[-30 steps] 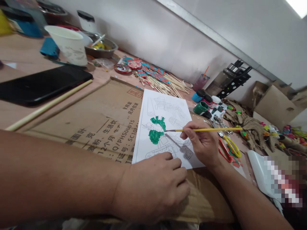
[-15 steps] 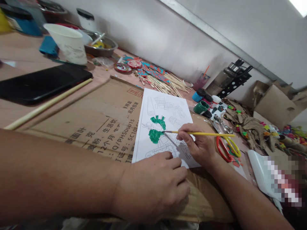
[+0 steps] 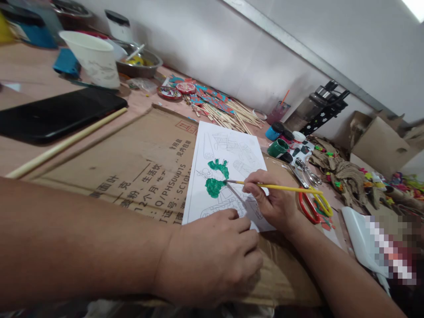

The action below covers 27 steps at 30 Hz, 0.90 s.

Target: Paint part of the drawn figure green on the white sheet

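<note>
A white colouring sheet [image 3: 228, 154] with line drawings lies on flattened brown cardboard [image 3: 145, 159]. Two patches on it are painted green [image 3: 215, 179]. My right hand [image 3: 274, 201] pinches a thin yellow paintbrush [image 3: 285, 187], its tip touching the edge of the green patches. My left hand [image 3: 215, 256] rests on the near edge of the sheet with fingers curled, pressing the paper down. My left forearm lies across the front of the cardboard.
Small paint pots [image 3: 278, 148] stand beyond the sheet, red-and-yellow scissors [image 3: 311, 205] right of my hand. Wooden sticks [image 3: 232, 117], a dowel [image 3: 66, 145], a black tablet [image 3: 56, 115], a white cup [image 3: 92, 59], a metal bowl [image 3: 139, 64] and cardboard crafts [image 3: 344, 176] surround them.
My right hand and brush slid a little left and toward me, bringing the tip from beside the upper green patch down to the gap between the patches. The left hand has stayed put.
</note>
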Motion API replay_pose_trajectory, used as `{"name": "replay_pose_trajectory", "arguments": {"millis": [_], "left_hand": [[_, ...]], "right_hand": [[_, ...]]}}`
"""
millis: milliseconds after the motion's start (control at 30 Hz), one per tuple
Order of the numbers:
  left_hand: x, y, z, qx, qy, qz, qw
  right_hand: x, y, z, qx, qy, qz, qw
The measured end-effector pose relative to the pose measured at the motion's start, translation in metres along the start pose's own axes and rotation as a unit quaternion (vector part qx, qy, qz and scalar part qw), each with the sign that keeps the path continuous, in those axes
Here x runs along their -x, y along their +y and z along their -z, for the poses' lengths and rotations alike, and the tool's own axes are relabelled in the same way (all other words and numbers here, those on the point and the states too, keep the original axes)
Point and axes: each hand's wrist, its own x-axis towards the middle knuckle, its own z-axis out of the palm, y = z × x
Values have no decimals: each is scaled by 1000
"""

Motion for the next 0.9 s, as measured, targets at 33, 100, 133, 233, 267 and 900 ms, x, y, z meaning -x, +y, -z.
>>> {"name": "replay_pose_trajectory", "arguments": {"millis": [33,100,133,233,267,900], "left_hand": [[0,0,0,1,1,-1,1000],[0,0,1,3,0,-3,1000],[0,1,2,3,-1,-4,1000],[1,1,3,-1,4,-3,1000],[1,2,3,-2,6,0,1000],[1,2,1,2,-7,2,1000]], "right_hand": [[1,1,0,-2,-3,0,1000],[1,1,2,-6,-10,-3,1000],[2,1,3,-9,-11,-4,1000],[1,0,4,-15,-6,-6,1000],[1,0,4,-16,-4,-6,1000],[-2,0,3,0,4,-21,1000]]}}
